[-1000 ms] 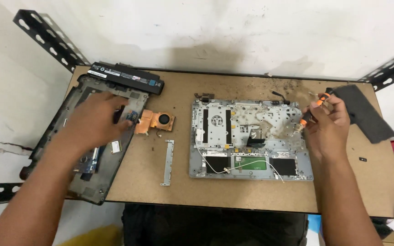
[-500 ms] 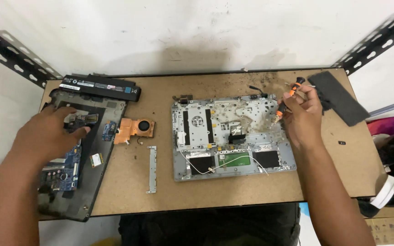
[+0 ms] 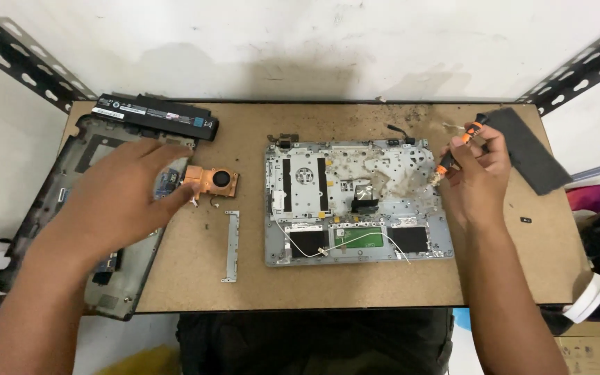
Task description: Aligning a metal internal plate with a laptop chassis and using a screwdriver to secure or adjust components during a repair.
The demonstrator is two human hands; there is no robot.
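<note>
Copper heatsink-fan (image 3: 211,180) sits on surface beside left hand (image 3: 123,198), fingers spread flat over laptop base (image 3: 71,229). Right hand (image 3: 477,177) pinches orange screwdriver (image 3: 458,147) at palmrest chassis (image 3: 355,201) edge. Fan probably light, fins fragile; grip by frame.

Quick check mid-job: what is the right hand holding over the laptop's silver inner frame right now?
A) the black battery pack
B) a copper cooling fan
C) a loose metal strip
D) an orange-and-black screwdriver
D: the right hand grips an orange-and-black screwdriver, its tip at the right edge of the silver frame; the copper fan lies by the left hand.
</note>
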